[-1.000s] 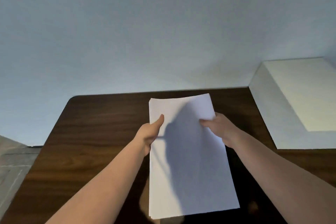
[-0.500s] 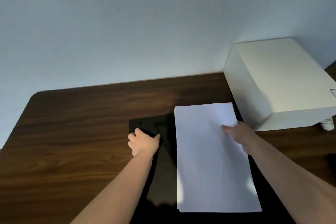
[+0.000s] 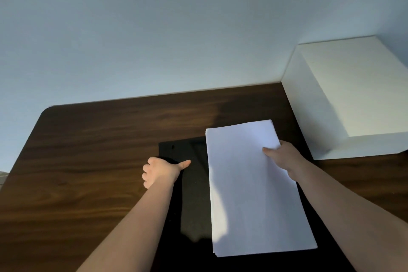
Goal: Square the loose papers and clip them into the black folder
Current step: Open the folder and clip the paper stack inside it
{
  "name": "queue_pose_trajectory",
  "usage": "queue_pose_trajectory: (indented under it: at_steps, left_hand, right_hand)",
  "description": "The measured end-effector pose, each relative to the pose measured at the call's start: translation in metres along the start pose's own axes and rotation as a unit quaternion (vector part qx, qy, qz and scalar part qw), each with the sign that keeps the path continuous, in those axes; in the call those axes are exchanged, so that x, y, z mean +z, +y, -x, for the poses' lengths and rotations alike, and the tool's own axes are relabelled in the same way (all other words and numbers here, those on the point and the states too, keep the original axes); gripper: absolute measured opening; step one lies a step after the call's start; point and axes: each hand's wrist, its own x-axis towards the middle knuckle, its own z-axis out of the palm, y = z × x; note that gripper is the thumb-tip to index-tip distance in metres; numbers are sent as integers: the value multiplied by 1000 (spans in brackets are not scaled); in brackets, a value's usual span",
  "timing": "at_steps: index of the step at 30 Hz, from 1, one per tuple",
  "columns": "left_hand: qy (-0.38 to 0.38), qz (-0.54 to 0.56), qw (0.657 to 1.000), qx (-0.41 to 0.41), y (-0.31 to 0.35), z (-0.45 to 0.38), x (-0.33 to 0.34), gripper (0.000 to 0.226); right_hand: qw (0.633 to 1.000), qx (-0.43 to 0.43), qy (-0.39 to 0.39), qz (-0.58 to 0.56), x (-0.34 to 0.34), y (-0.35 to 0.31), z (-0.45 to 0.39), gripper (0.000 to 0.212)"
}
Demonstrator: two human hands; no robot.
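Two bare hands work over the dark wooden counter (image 3: 88, 161). Right hand (image 3: 284, 159) has its grip pinching the stack of papers (image 3: 251, 194) at its three o'clock edge, above the black folder (image 3: 194, 201). Left hand (image 3: 161, 172) curls on the folder's nine o'clock edge, thumb on top. At two o'clock stands a white box (image 3: 353, 99).

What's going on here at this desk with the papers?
A person is filing paperwork at a dark wooden desk. The right hand grips a stack of white paper sheets by its right edge, holding it over a flat black folder. The left hand grasps the folder's left edge. Nothing is clipped yet. A white rectangular box sits at the right.
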Motion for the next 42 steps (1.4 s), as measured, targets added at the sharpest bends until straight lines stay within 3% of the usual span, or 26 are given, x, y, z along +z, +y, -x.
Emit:
queue_pose_trajectory:
  at_steps: [5,8,12,15,18,23,31,38,42]
  left_hand:
    - [-78,156,984,35,0,-26,-17,67]
    - [-38,241,968,59,-1,-46,-34,63]
    - [45,243,966,75,-4,-88,-70,76]
    - [115,137,977,114,-14,-116,-94,86]
    - [144,4,974,173,-27,-111,-92,79]
    - [33,-79,965,249,-27,-59,-36,74]
    - [-5,-143,967,209,3,-38,-8,98]
    - [-82,-195,963,166,23,-28,-15,113]
    - [-133,-273,938,166,35,-11,-17,101]
  right_hand:
    - [1000,3,9,19,15,-11,-4,46]
    - [1000,1,13,24,27,-21,-6,44]
    - [999,-24,24,39,46,-37,-14,42]
    - [998,-45,28,41,58,-48,-21,42]
    - [997,-56,31,52,63,-54,-28,42]
    - [993,-44,65,86,52,-53,-31,42]
    - [993,-47,64,89,54,-57,-28,42]
    - [994,-60,55,73,54,-56,-30,40]
    - [995,-62,50,67,55,-57,-30,40]
